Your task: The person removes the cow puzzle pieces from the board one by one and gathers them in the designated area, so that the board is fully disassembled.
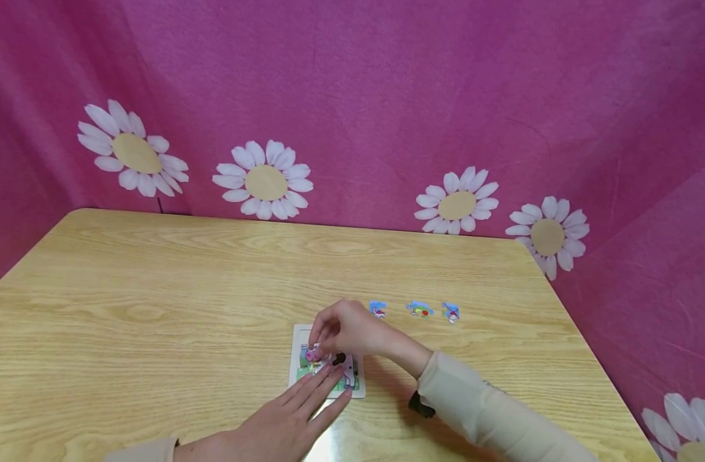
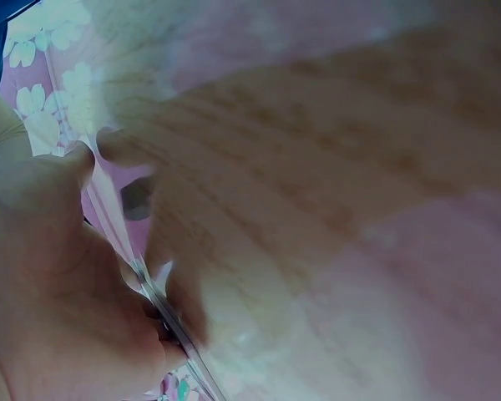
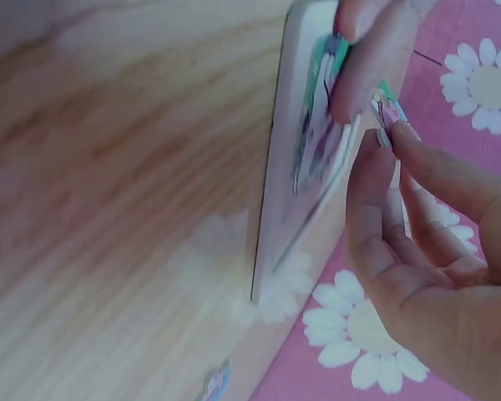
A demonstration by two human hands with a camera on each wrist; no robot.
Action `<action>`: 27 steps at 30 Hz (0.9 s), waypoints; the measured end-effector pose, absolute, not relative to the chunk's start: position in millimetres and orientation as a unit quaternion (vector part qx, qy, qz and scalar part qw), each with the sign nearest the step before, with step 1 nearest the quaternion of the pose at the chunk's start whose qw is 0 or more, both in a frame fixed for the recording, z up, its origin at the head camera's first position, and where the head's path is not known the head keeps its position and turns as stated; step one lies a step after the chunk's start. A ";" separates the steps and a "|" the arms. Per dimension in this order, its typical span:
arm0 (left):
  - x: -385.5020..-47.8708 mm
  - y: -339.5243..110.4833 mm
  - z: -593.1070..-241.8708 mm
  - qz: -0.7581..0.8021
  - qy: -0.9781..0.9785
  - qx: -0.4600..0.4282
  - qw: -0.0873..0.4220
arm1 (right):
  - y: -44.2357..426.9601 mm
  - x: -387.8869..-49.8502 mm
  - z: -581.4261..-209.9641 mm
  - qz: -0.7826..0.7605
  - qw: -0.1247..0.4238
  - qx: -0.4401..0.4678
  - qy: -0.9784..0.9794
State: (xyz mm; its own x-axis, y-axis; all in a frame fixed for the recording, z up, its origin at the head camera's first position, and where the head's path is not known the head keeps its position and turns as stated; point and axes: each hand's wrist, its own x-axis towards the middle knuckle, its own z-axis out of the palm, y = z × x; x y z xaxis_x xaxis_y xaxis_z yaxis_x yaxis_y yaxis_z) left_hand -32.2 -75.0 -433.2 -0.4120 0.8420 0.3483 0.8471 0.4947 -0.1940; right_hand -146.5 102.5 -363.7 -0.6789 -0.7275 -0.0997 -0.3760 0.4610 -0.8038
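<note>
A small puzzle board (image 1: 295, 385) with a pale frame and a colourful picture lies on the wooden table. Above its upper left part, the right hand (image 1: 352, 330) pinches a puzzle piece (image 1: 313, 355) with pink on it between thumb and fingertips. In the right wrist view the right hand (image 3: 451, 251) holds that piece (image 3: 389, 110) tilted, apart from the board (image 3: 271, 184). The left hand (image 1: 283, 420) rests its extended fingers on the board's lower part, over pieces lying there. In the left wrist view the left hand (image 2: 67, 276) lies at the board's edge (image 2: 177, 330).
Behind the board and to its right, three loose puzzle pieces lie on the table (image 1: 156, 308): one near the right hand (image 1: 378, 308), one in the middle (image 1: 420, 308) and one farther right (image 1: 451, 312). A pink curtain (image 1: 358, 96) with white flowers hangs behind the table.
</note>
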 end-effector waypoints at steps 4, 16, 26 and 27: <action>-32.7 -74.9 -433.5 -0.005 -0.840 -0.501 0.207 | 112.7 -149.5 -358.3 -0.396 0.203 -0.325 0.834; -32.5 -75.1 -432.6 0.002 -0.843 -0.497 0.207 | 155.6 -161.0 -355.5 -0.408 0.177 -0.283 0.849; -32.7 -74.5 -433.0 0.004 -0.841 -0.497 0.213 | 191.8 -167.5 -362.5 -0.411 0.185 -0.246 0.858; -32.6 -74.5 -433.1 0.004 -0.840 -0.498 0.215 | 194.1 -167.5 -362.9 -0.411 0.187 -0.239 0.860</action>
State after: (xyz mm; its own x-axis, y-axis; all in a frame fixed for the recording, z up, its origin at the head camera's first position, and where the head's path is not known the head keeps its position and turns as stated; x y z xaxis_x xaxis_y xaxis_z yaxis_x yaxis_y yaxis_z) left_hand -32.6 -74.5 -433.1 -0.4125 0.8381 0.3571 0.8346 0.5048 -0.2206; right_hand -167.5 194.1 -362.9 -0.8155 -0.5650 -0.1255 -0.2576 0.5484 -0.7956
